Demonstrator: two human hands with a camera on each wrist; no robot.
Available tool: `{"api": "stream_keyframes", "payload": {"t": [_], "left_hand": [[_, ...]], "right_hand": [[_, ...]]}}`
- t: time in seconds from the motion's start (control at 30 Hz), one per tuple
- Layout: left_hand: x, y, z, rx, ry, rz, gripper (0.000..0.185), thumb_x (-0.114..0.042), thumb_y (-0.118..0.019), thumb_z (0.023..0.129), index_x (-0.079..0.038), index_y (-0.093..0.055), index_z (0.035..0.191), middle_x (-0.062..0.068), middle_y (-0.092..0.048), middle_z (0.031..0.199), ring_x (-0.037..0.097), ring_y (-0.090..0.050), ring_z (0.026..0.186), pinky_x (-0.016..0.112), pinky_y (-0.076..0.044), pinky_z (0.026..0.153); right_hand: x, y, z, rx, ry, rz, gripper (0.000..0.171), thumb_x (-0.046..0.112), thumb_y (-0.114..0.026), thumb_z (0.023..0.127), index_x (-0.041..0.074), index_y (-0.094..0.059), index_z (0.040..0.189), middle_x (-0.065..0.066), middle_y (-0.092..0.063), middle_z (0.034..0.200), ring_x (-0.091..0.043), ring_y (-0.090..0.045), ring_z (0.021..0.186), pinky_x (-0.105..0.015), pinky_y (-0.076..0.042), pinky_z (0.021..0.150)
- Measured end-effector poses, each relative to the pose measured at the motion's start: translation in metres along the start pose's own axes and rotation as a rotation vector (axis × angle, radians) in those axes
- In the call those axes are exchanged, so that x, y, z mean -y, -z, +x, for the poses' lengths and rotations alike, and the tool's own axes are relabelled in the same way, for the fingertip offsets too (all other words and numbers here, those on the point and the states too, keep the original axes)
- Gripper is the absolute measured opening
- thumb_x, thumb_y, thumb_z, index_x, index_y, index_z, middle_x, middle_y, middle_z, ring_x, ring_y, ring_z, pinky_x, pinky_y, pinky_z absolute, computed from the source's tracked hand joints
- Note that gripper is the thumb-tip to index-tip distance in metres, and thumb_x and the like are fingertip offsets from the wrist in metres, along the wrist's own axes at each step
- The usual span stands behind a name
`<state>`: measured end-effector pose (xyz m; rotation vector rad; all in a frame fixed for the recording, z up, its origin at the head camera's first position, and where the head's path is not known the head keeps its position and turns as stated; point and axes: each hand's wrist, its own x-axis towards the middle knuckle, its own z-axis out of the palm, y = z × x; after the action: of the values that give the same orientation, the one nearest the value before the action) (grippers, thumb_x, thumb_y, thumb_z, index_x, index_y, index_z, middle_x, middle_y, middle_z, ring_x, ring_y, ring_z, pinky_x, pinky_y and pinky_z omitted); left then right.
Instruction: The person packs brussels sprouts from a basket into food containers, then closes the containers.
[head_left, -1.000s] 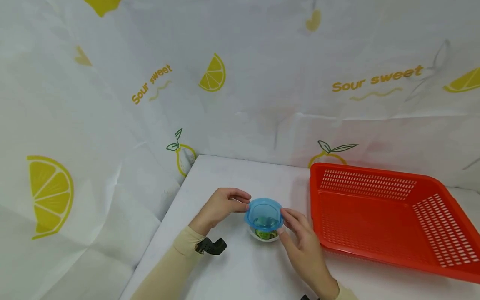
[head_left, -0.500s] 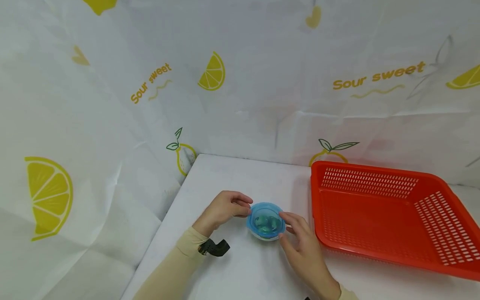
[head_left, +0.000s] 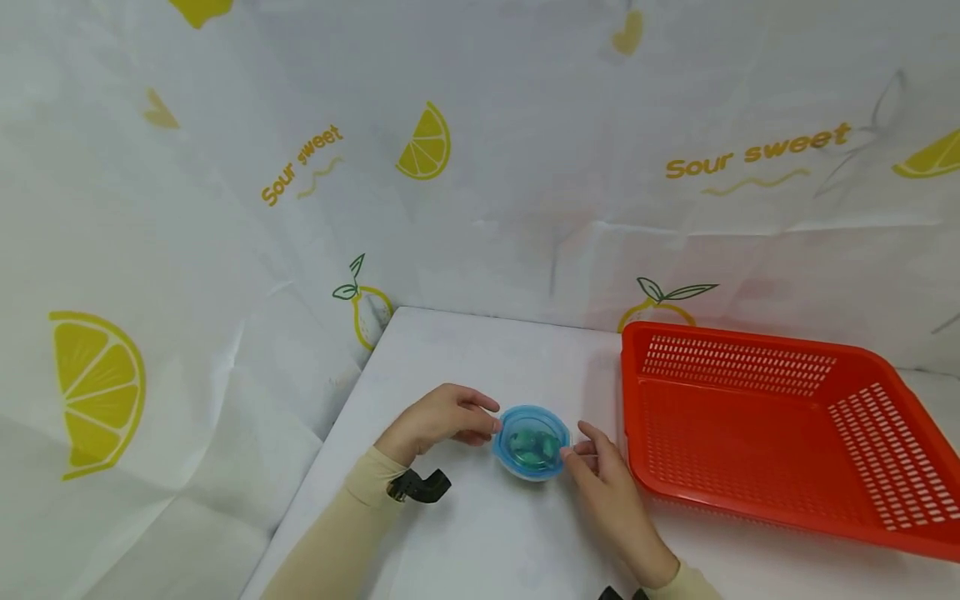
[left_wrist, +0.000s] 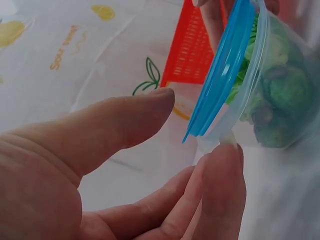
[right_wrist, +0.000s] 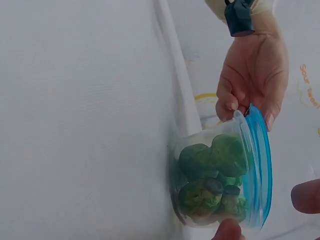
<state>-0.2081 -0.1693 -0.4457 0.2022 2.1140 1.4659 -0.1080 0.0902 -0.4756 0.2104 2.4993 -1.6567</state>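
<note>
A small clear container [head_left: 531, 454] of green vegetables stands on the white table [head_left: 480, 533] with its blue lid [head_left: 529, 435] on. My left hand [head_left: 491, 421] curls at its left edge. In the left wrist view the index fingertip [left_wrist: 226, 150] touches the clear wall [left_wrist: 280, 90] just under the lid's rim [left_wrist: 225, 75], and the thumb [left_wrist: 150, 107] hovers a little short of the lid. My right hand [head_left: 577, 446] lies at the container's right side, fingers loosely extended. In the right wrist view its thumb [right_wrist: 306, 196] stays clear of the lid [right_wrist: 260, 170].
A large red perforated basket [head_left: 757, 417] sits on the table to the right, close beside my right hand. White cloth with lemon prints [head_left: 420, 150] hangs behind and to the left. The table's left edge [head_left: 330, 450] runs near my left forearm.
The blue lid, raised and tilted above the container a second ago, has come down flat onto it. My right hand has drawn back slightly from the lid; my left hand has stayed put.
</note>
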Motion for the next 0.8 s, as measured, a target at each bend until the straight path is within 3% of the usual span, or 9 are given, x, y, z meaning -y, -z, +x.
{"api": "stream_keyframes", "payload": {"t": [0.17, 0.8], "left_hand": [[0.005, -0.001, 0.003, 0.066, 0.028, -0.038, 0.040, -0.023, -0.086, 0.092, -0.001, -0.076, 0.123, 0.009, -0.080, 0.100, 0.016, -0.078, 0.081, 0.033, -0.068, 0.083], [0.009, -0.005, 0.009, 0.103, 0.027, -0.056, 0.036, -0.014, -0.079, 0.095, 0.002, -0.070, 0.126, 0.008, -0.079, 0.097, 0.015, -0.076, 0.076, 0.032, -0.067, 0.079]], "right_hand": [[-0.004, -0.002, 0.009, 0.054, -0.050, 0.072, 0.054, 0.030, -0.056, 0.113, 0.000, -0.046, 0.158, -0.011, -0.063, 0.111, -0.021, -0.062, 0.099, -0.022, -0.057, 0.084], [-0.008, -0.003, 0.016, 0.072, 0.028, 0.094, 0.040, 0.021, -0.057, 0.114, -0.002, -0.057, 0.147, -0.009, -0.061, 0.088, -0.017, -0.058, 0.077, -0.024, -0.052, 0.066]]}}
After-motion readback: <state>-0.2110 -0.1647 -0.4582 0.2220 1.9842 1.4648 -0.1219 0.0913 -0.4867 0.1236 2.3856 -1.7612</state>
